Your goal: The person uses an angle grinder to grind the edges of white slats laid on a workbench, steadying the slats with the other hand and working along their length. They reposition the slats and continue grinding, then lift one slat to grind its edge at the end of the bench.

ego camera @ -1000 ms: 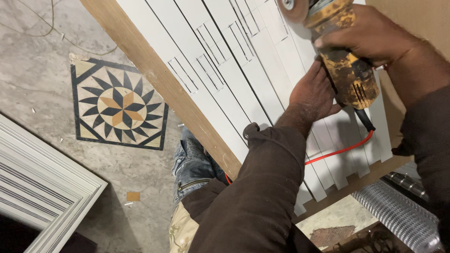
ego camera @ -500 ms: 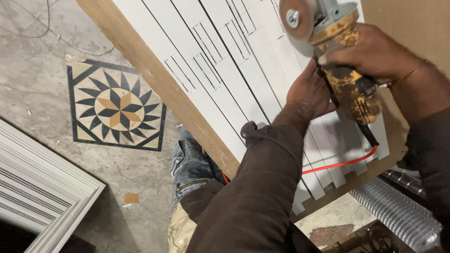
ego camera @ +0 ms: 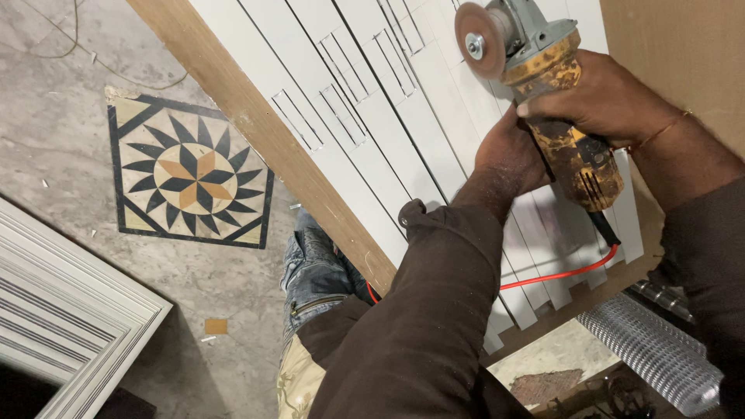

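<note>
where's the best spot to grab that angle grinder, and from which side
Grip the angle grinder around its long yellow body, from above, as the right hand does. The disc sits bare at the far end and the red cord leaves the near end, so stay mid-body.

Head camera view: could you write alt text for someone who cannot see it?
Both hands grip a worn yellow angle grinder, right hand on top and left hand beneath, its disc raised above white strips lying on a wooden board. A star-patterned inlaid tile lies on the concrete floor to the left.
</note>
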